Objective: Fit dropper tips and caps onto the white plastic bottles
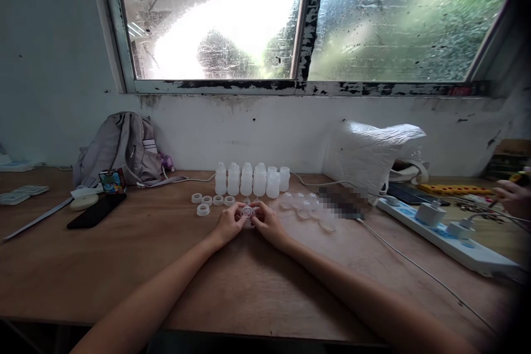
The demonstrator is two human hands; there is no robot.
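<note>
My left hand (230, 222) and my right hand (267, 224) meet at the middle of the table. Between their fingertips they pinch a clear, round bottle collar (248, 212), its ringed face turned toward me. Just behind it, small clear pointed pieces like bottle teats (256, 199) show in part. To the left lie several loose translucent collar rings (203, 210). A row of frosted plastic baby bottles (246, 180) stands upright beyond my hands, some with tops on and some without. Several clear round lids (303, 213) lie to the right of my right hand.
A black phone (97, 211), a small printed box (112, 181) and a grey backpack (124, 149) are at left. On the right are a white power strip (448, 238), its cables and a white plastic bag (369, 155). Another person's hand (512, 197) shows at the far right.
</note>
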